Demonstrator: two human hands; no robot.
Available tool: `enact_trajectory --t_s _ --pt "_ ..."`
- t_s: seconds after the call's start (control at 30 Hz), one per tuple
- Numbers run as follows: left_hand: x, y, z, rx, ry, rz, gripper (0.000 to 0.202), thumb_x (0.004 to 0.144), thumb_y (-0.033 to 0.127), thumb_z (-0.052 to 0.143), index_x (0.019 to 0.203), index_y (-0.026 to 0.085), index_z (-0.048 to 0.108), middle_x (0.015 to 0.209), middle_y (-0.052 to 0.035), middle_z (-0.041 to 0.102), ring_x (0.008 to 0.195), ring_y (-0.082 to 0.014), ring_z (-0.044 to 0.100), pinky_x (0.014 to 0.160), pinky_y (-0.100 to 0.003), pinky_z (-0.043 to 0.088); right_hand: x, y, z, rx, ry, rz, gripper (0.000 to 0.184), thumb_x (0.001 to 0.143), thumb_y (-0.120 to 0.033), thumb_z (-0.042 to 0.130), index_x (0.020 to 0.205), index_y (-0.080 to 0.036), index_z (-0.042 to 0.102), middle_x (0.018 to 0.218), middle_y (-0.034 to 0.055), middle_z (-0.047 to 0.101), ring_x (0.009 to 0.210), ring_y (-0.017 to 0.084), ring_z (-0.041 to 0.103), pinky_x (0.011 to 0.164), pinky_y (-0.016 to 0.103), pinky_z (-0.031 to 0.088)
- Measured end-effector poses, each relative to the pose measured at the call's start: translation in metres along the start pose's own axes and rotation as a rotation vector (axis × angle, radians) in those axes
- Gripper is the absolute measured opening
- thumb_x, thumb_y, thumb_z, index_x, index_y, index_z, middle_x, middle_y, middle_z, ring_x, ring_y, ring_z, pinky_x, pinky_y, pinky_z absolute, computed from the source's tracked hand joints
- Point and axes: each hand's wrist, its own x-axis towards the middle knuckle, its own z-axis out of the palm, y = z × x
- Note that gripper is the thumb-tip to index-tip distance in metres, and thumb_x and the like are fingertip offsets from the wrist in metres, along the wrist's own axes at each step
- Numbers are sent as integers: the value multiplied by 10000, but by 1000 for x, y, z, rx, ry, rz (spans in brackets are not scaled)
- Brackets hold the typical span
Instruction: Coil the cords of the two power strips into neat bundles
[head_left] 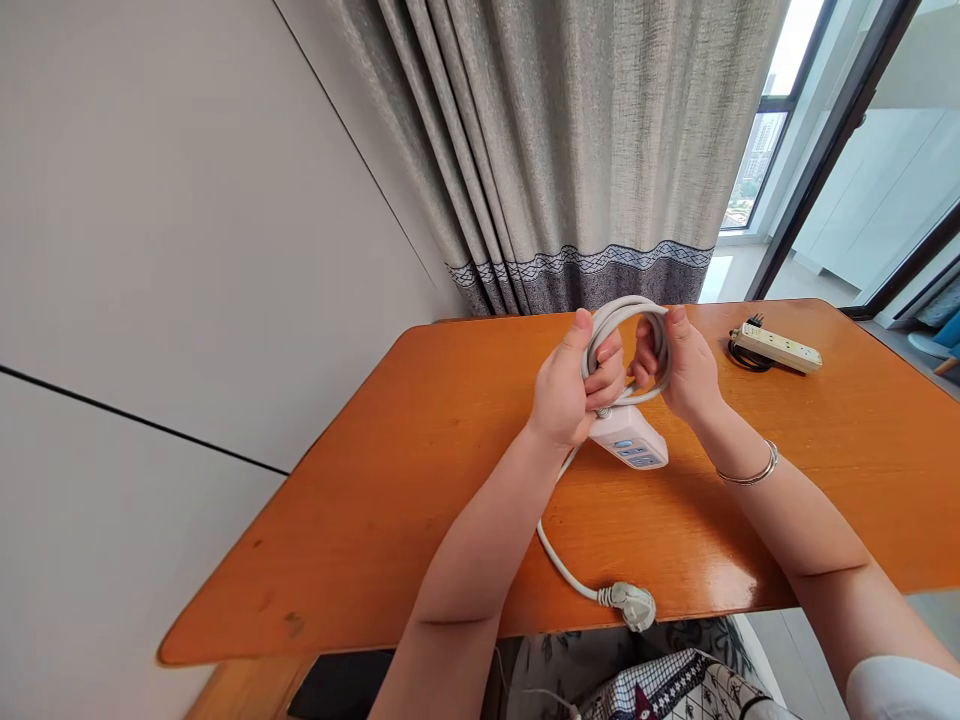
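My left hand point(568, 385) and my right hand point(684, 368) are both closed on a coil of white cable point(628, 316), held upright above the orange table point(390, 450). The left grips the coil's left side, the right its right side. Below my hands hangs the white power strip point(630, 440) that the cable belongs to, its blue-marked face turned up. The loose end of the cable point(559, 565) runs down past my left wrist to a white plug point(634, 604) lying at the table's front edge.
A second cream power strip point(777, 347) with a black coiled cord point(746, 357) lies at the table's far right. A grey curtain point(570, 150) hangs behind the table, a white wall point(150, 250) is to the left, and a window point(862, 150) is to the right.
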Motion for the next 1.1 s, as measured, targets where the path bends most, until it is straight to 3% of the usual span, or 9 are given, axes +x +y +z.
enact_trajectory --t_s 0.1,0.2,0.3,0.4,0.53,0.63,0.77,0.93,1.1 --pt "-3 6 5 -1 109 112 586 953 689 375 623 211 297 398 101 186 295 -41 142 325 -190 172 1 8 2 -83 -18 -67 614 794 -830 513 871 -228 599 655 -17 536 574 133 522 569 285 449" --pt "-5 17 5 -9 213 242 575 962 676 366 628 217 273 404 97 168 299 -53 138 322 -206 168 1 17 2 -174 -142 -92 603 825 -797 513 887 -207 620 700 -13 537 635 126 500 603 269 433" --pt "-7 28 0 -8 307 374 557 981 648 347 633 220 273 408 89 163 307 -64 137 328 -225 164 6 25 -6 -268 -301 14 598 865 -765 479 892 -188 633 672 -29 496 603 111 441 557 251 384" --pt "-10 38 -9 6 375 513 546 985 636 354 634 223 294 414 78 176 318 -76 146 342 -250 165 15 33 -20 -348 -364 132 539 879 -691 526 959 -172 647 725 -22 549 636 107 472 574 239 395" --pt "-14 49 -21 -35 439 666 522 1010 588 327 636 224 322 426 63 193 331 -86 170 364 -272 171 27 51 -34 -307 -302 148 434 863 -611 585 941 -184 586 748 -29 566 645 105 504 593 237 422" --pt "-13 54 -23 -124 533 732 509 1045 508 260 636 215 332 443 63 197 346 -76 159 380 -261 177 32 58 -39 -319 -150 68 333 870 -537 581 945 -216 526 689 -62 517 576 100 461 560 235 391" --pt "-7 51 -24 -117 593 728 506 1047 503 255 639 214 337 450 62 218 349 -75 186 392 -260 199 28 45 -40 -704 -7 -195 176 937 -352 504 964 -208 602 737 0 585 681 144 516 673 282 406" --pt "-1 43 -32 53 598 757 574 954 711 304 640 230 337 430 64 232 341 -89 220 382 -268 197 12 12 -34 -1189 -221 -330 208 944 -293 544 1026 -176 695 863 81 655 725 175 570 683 295 388" --pt "4 40 -30 26 548 803 577 948 698 370 621 222 361 420 64 281 340 -76 232 373 -253 156 -7 -9 -17 -1463 -374 -379 297 995 -291 457 1115 -205 715 872 74 649 650 155 514 576 291 290"
